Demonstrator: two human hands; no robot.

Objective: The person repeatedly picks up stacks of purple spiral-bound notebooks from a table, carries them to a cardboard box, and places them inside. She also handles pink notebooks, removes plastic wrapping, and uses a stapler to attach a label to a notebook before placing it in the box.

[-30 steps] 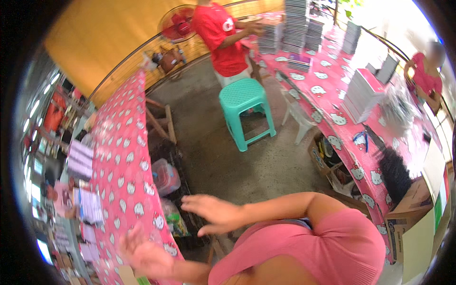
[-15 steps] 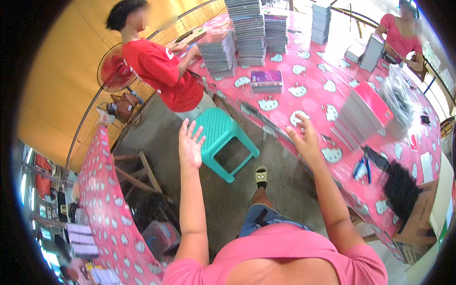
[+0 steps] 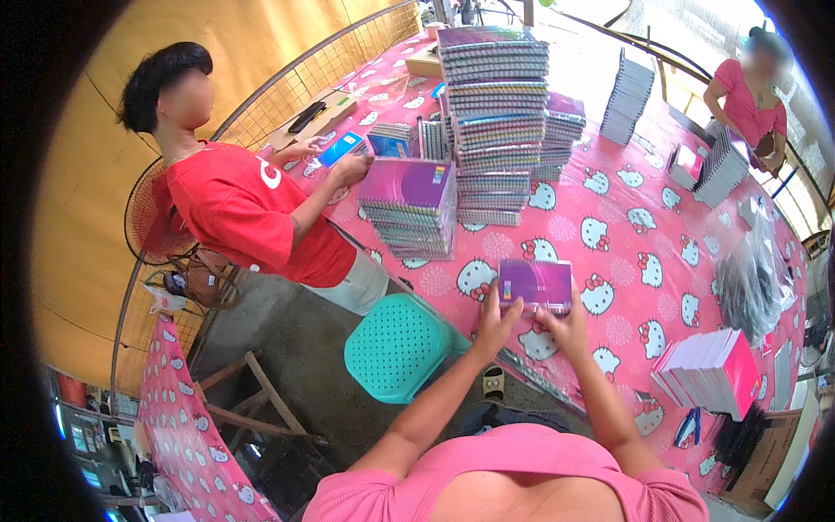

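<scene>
A short stack of purple-covered spiral notebooks [image 3: 536,282] is between my two hands at the near edge of the pink table. My left hand [image 3: 497,322] closes on its left side, the thumb along the near edge. On the right side my right hand [image 3: 565,327] grips it in the same way, thumb at the front. Whether the stack is lifted or rests on the table cannot be made out. Just to the left stands a taller pile of purple notebooks [image 3: 407,187], and behind it a high column of spiral notebooks [image 3: 496,113].
A person in a red shirt [image 3: 252,209] holds a blue notebook [image 3: 341,150] at the left. The teal stool [image 3: 396,348] stands below the table edge. At right lie pink-covered books [image 3: 709,372], clear plastic [image 3: 755,278] and pliers [image 3: 689,426]. Another person [image 3: 750,100] sits far right.
Both hands, apart and empty before, have come forward and together onto the purple notebook stack. My view has shifted closer to the table. The person in red now holds the blue notebook more visibly.
</scene>
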